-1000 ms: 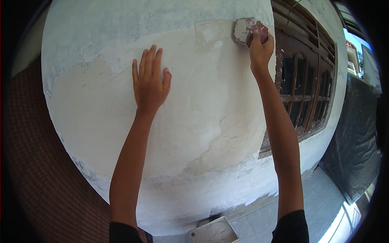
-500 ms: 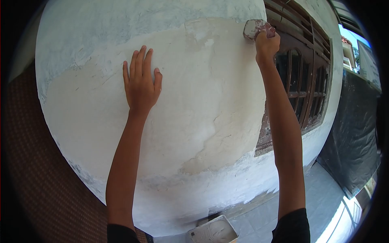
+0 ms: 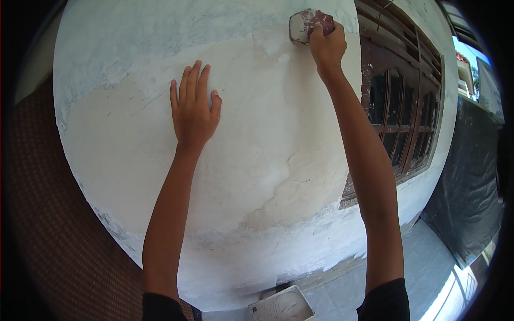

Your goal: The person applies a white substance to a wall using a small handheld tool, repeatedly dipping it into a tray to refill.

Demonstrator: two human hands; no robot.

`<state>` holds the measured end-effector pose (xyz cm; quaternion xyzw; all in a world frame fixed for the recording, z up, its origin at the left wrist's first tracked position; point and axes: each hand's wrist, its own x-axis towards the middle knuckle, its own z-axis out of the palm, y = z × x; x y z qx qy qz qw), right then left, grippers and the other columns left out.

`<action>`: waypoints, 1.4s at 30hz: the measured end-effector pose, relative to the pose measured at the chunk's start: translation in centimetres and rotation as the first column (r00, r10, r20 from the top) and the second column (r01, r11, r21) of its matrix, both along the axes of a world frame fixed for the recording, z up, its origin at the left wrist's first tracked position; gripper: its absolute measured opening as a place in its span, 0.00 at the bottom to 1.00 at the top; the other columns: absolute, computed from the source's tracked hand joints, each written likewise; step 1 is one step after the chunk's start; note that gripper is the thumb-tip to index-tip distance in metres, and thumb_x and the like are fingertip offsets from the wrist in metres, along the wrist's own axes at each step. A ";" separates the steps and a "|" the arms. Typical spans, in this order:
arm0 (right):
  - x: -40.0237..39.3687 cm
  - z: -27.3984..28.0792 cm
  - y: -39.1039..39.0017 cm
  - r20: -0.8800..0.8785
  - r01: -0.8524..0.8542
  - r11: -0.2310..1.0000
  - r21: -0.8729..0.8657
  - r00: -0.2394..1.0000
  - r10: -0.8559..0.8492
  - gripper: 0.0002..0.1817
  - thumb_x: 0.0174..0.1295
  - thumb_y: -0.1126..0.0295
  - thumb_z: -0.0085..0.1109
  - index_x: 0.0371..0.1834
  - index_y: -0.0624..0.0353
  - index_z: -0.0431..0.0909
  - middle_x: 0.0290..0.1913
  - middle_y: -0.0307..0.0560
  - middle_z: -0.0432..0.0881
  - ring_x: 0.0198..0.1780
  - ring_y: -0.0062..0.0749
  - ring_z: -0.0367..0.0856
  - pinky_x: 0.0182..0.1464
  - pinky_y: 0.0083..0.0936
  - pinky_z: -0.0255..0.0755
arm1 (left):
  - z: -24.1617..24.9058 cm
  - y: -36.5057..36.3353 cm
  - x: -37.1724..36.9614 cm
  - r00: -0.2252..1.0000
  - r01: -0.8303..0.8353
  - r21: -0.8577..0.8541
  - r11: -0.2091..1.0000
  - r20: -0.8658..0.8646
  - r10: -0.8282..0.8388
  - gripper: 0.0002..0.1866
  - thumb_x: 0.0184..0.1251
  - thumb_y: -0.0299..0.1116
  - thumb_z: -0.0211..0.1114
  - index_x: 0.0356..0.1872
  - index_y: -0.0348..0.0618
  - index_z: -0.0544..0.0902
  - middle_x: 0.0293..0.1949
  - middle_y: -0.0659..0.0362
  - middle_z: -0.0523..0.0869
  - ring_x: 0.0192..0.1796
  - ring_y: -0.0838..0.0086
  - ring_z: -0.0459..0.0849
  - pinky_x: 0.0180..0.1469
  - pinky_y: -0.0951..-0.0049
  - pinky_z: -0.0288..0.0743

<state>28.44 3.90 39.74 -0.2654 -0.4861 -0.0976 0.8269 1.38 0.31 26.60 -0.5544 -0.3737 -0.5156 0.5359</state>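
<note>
above the left hand, which is open flat on the wall, the right hand is holding a stained block.

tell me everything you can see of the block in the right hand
The block is a chunky piece with angled corners, dark reddish-brown, its left part coated off-white and the rest flecked with pale smears. What it is made of can't be told. The right hand grips its right side, thumb over the near face. It appears to rest against the wall, high up, left of the brown window frame. The side facing the wall is hidden.
</note>
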 end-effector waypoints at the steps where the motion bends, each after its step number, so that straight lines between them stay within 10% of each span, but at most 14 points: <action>1: 0.4 0.0 0.3 -0.036 -0.058 0.998 0.010 0.998 0.058 0.24 0.67 0.65 0.60 0.62 0.68 0.74 0.54 0.58 0.83 0.54 0.38 0.84 0.57 0.31 0.77 | 0.0 0.1 0.0 1.000 -0.002 0.009 1.000 0.002 0.002 0.28 0.70 0.32 0.57 0.72 0.50 0.69 0.75 0.60 0.68 0.77 0.62 0.64 0.78 0.46 0.51; 5: -1.3 -0.9 0.0 0.177 -0.223 0.968 0.118 0.964 0.200 0.25 0.67 0.63 0.62 0.62 0.68 0.74 0.55 0.56 0.83 0.54 0.36 0.84 0.58 0.30 0.76 | 0.1 0.0 0.0 1.000 -0.005 0.004 1.000 0.002 0.005 0.28 0.70 0.32 0.57 0.72 0.50 0.69 0.74 0.59 0.68 0.77 0.62 0.64 0.78 0.46 0.51; 9: -1.4 -1.3 -0.5 0.311 0.124 0.992 0.020 0.942 -0.124 0.24 0.68 0.64 0.62 0.61 0.68 0.73 0.52 0.54 0.83 0.53 0.36 0.84 0.57 0.28 0.75 | 0.1 0.0 -0.2 1.000 0.012 0.005 1.000 -0.010 -0.012 0.28 0.70 0.32 0.58 0.72 0.49 0.70 0.74 0.59 0.69 0.77 0.62 0.65 0.78 0.46 0.51; 11: -0.7 -0.8 -0.9 -0.065 -0.075 0.997 0.000 0.995 0.075 0.24 0.69 0.64 0.61 0.62 0.69 0.73 0.50 0.52 0.84 0.53 0.35 0.83 0.57 0.28 0.75 | 0.1 0.1 -0.2 1.000 0.010 0.007 1.000 -0.008 -0.010 0.28 0.70 0.32 0.58 0.72 0.49 0.70 0.74 0.59 0.69 0.77 0.61 0.65 0.78 0.46 0.51; 14: -1.2 -1.5 -2.4 -0.032 -0.400 0.914 0.070 0.915 0.403 0.24 0.69 0.63 0.61 0.62 0.69 0.72 0.51 0.52 0.84 0.52 0.33 0.83 0.57 0.28 0.75 | 0.0 0.1 -0.2 1.000 -0.004 0.012 1.000 -0.002 0.004 0.28 0.70 0.32 0.57 0.72 0.49 0.70 0.74 0.59 0.69 0.77 0.61 0.64 0.78 0.45 0.51; 18: -0.9 -2.2 -0.4 0.233 0.040 0.999 -0.037 0.972 -0.030 0.24 0.69 0.64 0.61 0.61 0.70 0.72 0.51 0.53 0.83 0.52 0.33 0.83 0.56 0.29 0.76 | 0.0 0.0 -0.2 1.000 0.005 0.014 1.000 -0.015 -0.005 0.28 0.70 0.32 0.58 0.72 0.50 0.69 0.74 0.59 0.68 0.77 0.61 0.64 0.78 0.46 0.51; 24: 0.4 -1.3 -0.1 -0.075 -0.328 0.936 0.130 0.938 0.339 0.25 0.67 0.65 0.63 0.62 0.70 0.72 0.52 0.55 0.83 0.51 0.37 0.84 0.57 0.30 0.76 | 0.0 0.0 -0.1 1.000 -0.010 0.017 1.000 -0.005 0.010 0.28 0.70 0.32 0.58 0.72 0.49 0.70 0.74 0.59 0.69 0.77 0.61 0.65 0.78 0.46 0.52; 26: 0.3 -1.5 -0.1 0.055 -0.271 0.957 0.108 0.962 0.266 0.25 0.66 0.65 0.63 0.62 0.71 0.72 0.53 0.56 0.83 0.51 0.39 0.84 0.57 0.30 0.77 | 0.0 0.1 0.0 1.000 -0.010 0.017 1.000 -0.003 0.010 0.28 0.70 0.32 0.58 0.72 0.49 0.70 0.74 0.59 0.69 0.77 0.61 0.65 0.78 0.46 0.52; 28: 0.2 -1.8 -0.5 0.299 0.138 0.990 -0.002 0.945 -0.131 0.25 0.68 0.67 0.56 0.63 0.74 0.69 0.53 0.62 0.84 0.53 0.45 0.85 0.58 0.35 0.76 | 0.0 0.0 -0.2 1.000 0.006 0.022 1.000 -0.013 -0.006 0.28 0.70 0.32 0.58 0.72 0.49 0.70 0.74 0.59 0.69 0.77 0.61 0.65 0.78 0.46 0.52; 33: 0.9 -1.4 -1.7 -0.119 -0.259 0.963 0.071 0.957 0.266 0.25 0.68 0.66 0.59 0.65 0.68 0.71 0.56 0.55 0.82 0.54 0.37 0.83 0.58 0.28 0.75 | 0.0 0.0 -0.1 1.000 0.004 0.027 1.000 -0.007 -0.003 0.28 0.70 0.32 0.58 0.72 0.50 0.70 0.74 0.59 0.69 0.77 0.62 0.65 0.78 0.46 0.52; 36: 0.3 -2.6 -0.9 0.233 -0.233 0.973 0.010 0.946 0.224 0.24 0.68 0.65 0.60 0.63 0.69 0.72 0.54 0.54 0.83 0.52 0.34 0.83 0.56 0.28 0.75 | 0.0 0.0 -0.1 1.000 0.001 0.024 1.000 -0.006 -0.001 0.28 0.70 0.32 0.58 0.72 0.49 0.70 0.74 0.59 0.69 0.77 0.62 0.65 0.78 0.46 0.52; 37: 0.3 -2.8 -0.2 0.323 0.030 0.998 0.056 0.945 -0.046 0.23 0.67 0.67 0.60 0.60 0.71 0.72 0.51 0.60 0.85 0.53 0.45 0.86 0.59 0.35 0.76 | 0.0 0.0 -0.1 1.000 -0.001 0.017 1.000 -0.006 0.001 0.28 0.70 0.32 0.58 0.72 0.49 0.70 0.74 0.59 0.69 0.77 0.62 0.65 0.78 0.46 0.52; 42: 2.9 -1.9 0.4 -0.035 0.017 1.000 0.001 0.999 -0.017 0.22 0.66 0.68 0.60 0.60 0.70 0.72 0.51 0.60 0.85 0.53 0.45 0.85 0.59 0.37 0.75 | 0.0 0.1 -0.2 1.000 0.005 0.010 1.000 -0.006 -0.005 0.28 0.70 0.32 0.57 0.72 0.50 0.70 0.74 0.59 0.68 0.77 0.62 0.64 0.78 0.46 0.51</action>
